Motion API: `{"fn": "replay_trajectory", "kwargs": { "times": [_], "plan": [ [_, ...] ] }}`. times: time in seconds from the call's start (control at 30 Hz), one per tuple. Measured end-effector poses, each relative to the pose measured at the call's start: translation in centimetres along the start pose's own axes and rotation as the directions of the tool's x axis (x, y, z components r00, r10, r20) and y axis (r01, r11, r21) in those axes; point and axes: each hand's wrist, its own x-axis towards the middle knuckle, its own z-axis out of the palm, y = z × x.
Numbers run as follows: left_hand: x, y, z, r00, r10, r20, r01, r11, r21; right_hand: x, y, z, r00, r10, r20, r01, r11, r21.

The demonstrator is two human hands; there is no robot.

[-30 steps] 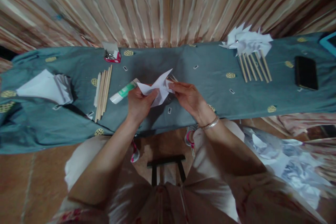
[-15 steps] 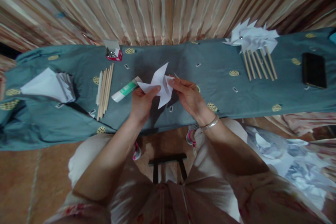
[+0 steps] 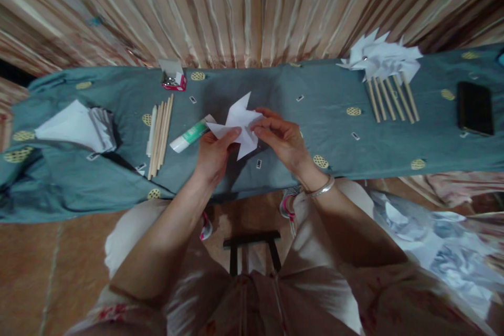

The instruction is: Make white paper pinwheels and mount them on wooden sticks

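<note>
A white paper pinwheel [image 3: 238, 114] is held between my two hands above the cloth, its pointed blades spread out. My left hand [image 3: 214, 155] pinches it from the left, thumb on top near the centre. On the other side, my right hand [image 3: 284, 139] has its thumb and fingertips closed on the right-hand blade near the middle. A green and white glue stick [image 3: 191, 134] lies just left of my left hand. Several wooden sticks [image 3: 161, 131] and a white candle-like stick [image 3: 151, 130] lie side by side farther left.
A stack of folded white paper [image 3: 71, 127] sits at the left. An open red box [image 3: 174, 82] of small metal pieces stands at the back. Finished pinwheels [image 3: 388, 58] on sticks and a black wallet-like case [image 3: 475, 108] lie right. A bag of paper scraps [image 3: 444, 247] is below right.
My right hand's fingers have shifted inward over the right blade, bringing its fingertips closer to the pinwheel's centre. My left hand keeps its pinch. The whole view has moved slightly.
</note>
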Motion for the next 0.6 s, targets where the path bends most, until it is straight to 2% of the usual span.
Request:
{"fn": "replay_trajectory", "kwargs": {
  "times": [0.23, 0.4, 0.6],
  "plan": [
    [-0.07, 0.35, 0.02, 0.999, -0.044, -0.016, 0.044, 0.999, 0.007, -0.1, -0.71, -0.66, 0.993, -0.107, 0.045, 0.113, 0.978, -0.175],
    [-0.14, 0.37, 0.14, 0.999, -0.039, -0.017, 0.039, 0.999, 0.002, -0.28, -1.03, -0.84, 0.987, -0.127, 0.096, 0.149, 0.952, -0.267],
    [-0.35, 0.02, 0.32, 1.0, 0.005, -0.021, -0.004, 0.999, 0.045, -0.32, -0.79, -0.51, 0.991, -0.122, 0.061, 0.132, 0.969, -0.21]
  ]
}}
